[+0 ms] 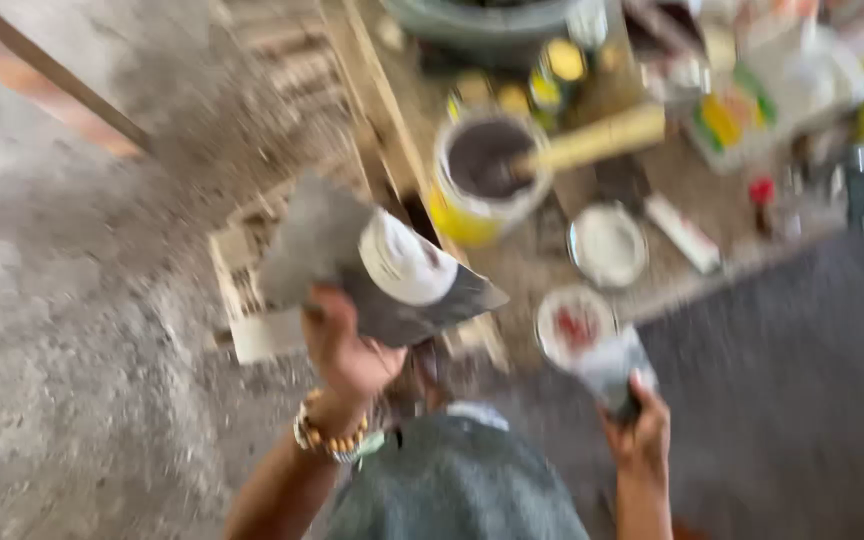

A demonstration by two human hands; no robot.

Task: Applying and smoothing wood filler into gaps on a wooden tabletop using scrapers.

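I note heavy motion blur across the head view, so fine detail is limited. My left hand point(347, 345) is closed around the handle of a broad grey trowel point(352, 265), whose flat blade spreads above the knuckles and carries a pale lump of filler point(404, 262) near its upper right. A beaded bracelet point(330, 437) sits on that wrist. My right hand point(640, 432) is closed on a smaller putty knife point(607, 365); its blade rises just above the fingers, and I cannot tell whether it touches the small round tin point(574, 325) with red inside beyond it. Further ahead of both hands, on the cluttered table point(692, 215), stands a yellow paint can point(480, 180) with a wooden stick point(592, 140) resting in it. An open white tin point(607, 243) lies beyond the right hand, near the can. Bare concrete floor point(72, 330) extends left of the left hand.
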